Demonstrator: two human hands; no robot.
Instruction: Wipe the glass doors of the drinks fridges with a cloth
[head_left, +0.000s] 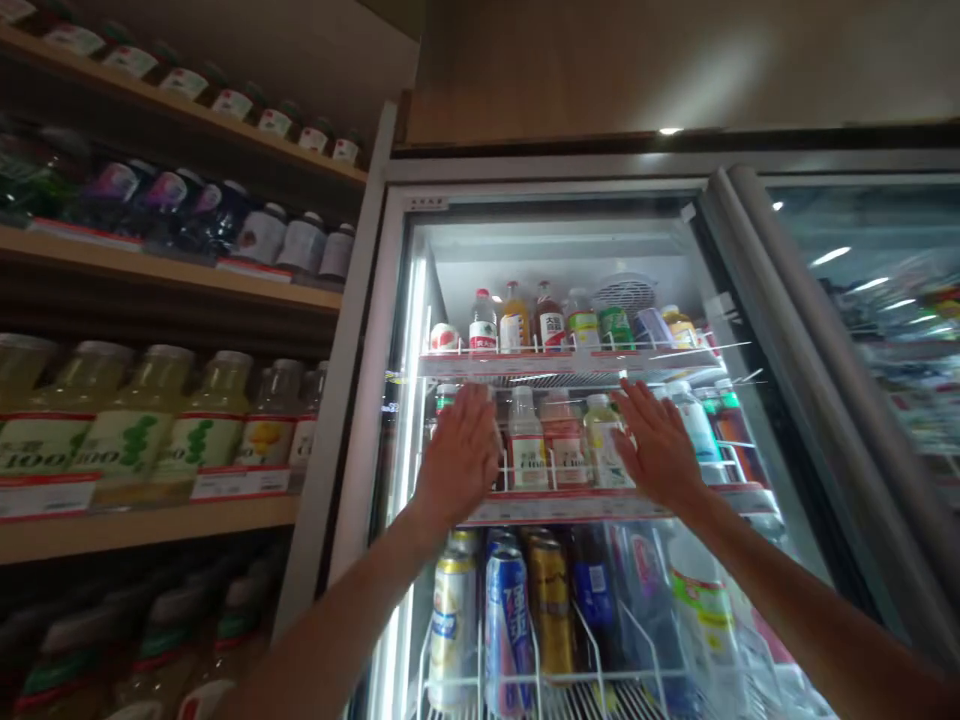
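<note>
Both my hands are raised in front of a glass-door drinks fridge (397, 350). My left hand (461, 450) holds nothing; its fingers point up and lie side by side, before the left part of the middle shelf. My right hand (660, 440) has its fingers spread and nothing in it, before the right part of that shelf. Whether either palm touches the glass, I cannot tell. Between the hands show a white-capped bottle (526, 440), a pink juice bottle (564, 440) and a pale yellow bottle (604, 440). My hands hide some bottles behind them.
Upper shelf bottles (514, 320) stand in a row above my hands. Tall cans (510, 620) fill a lower wire rack (540, 685). Wooden shelves (187, 520) with juice bottles (206, 410) are on the left. A grey door frame (795, 370) runs down the right.
</note>
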